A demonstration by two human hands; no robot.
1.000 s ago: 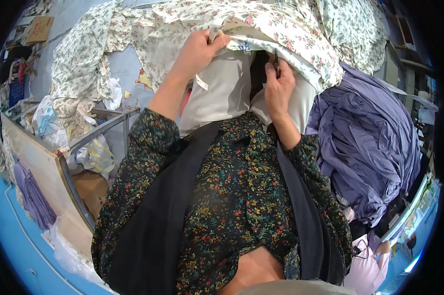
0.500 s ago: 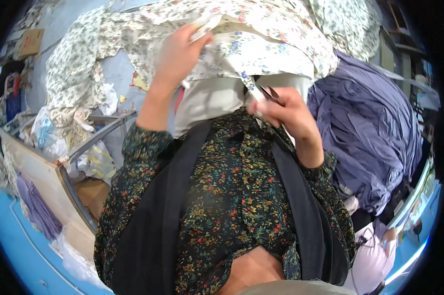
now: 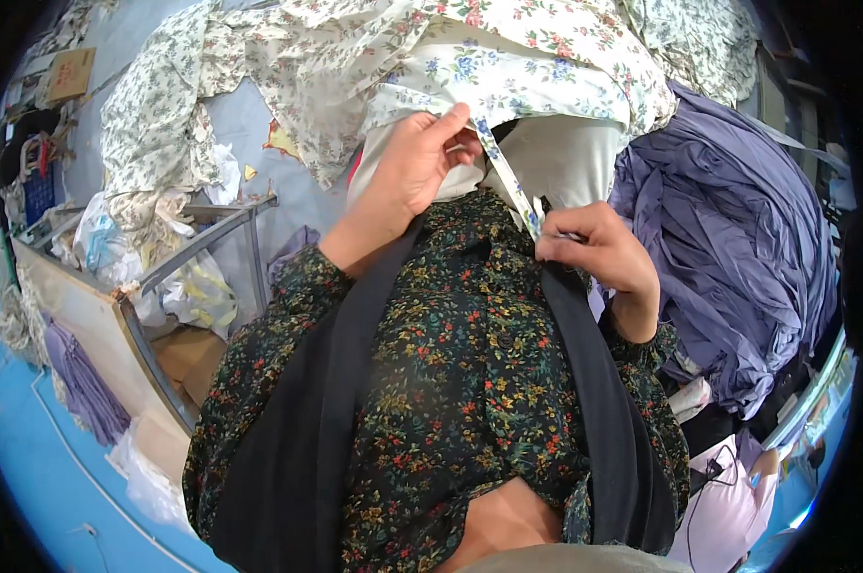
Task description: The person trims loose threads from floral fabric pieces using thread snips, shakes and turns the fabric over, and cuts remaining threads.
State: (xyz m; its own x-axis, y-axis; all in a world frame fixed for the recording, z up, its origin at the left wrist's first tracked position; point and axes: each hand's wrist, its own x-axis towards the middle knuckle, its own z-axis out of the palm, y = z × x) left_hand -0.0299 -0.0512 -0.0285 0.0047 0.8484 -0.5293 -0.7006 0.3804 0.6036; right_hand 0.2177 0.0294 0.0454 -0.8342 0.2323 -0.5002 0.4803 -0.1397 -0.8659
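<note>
My right hand (image 3: 599, 246) is closed, thumb and fingers pinching the lower end of a narrow white strip with blue flowers (image 3: 508, 177). The strip runs up, stretched straight, to the edge of a white floral cloth (image 3: 517, 81) spread in front of me. Beside the strip's upper end is my left hand (image 3: 414, 170), its fingers loosely bent and the thumb apart, with nothing visible in it. The dark-bladed scissors seen earlier in the right hand cannot be made out now. White fabric (image 3: 560, 172) lies below the cloth, over my lap.
A heap of purple-grey fabric (image 3: 727, 239) is piled at my right. On the left, a metal-framed bin (image 3: 131, 329) holds plastic bags (image 3: 198, 296) and scraps. More leaf-patterned cloth (image 3: 155, 115) hangs over the grey table (image 3: 226, 124); a cardboard box (image 3: 71, 74) sits at far left.
My left hand has come down and toward the middle, away from the white piece at its fingers. My right hand has moved down and right, and the floral strip now shows longer.
</note>
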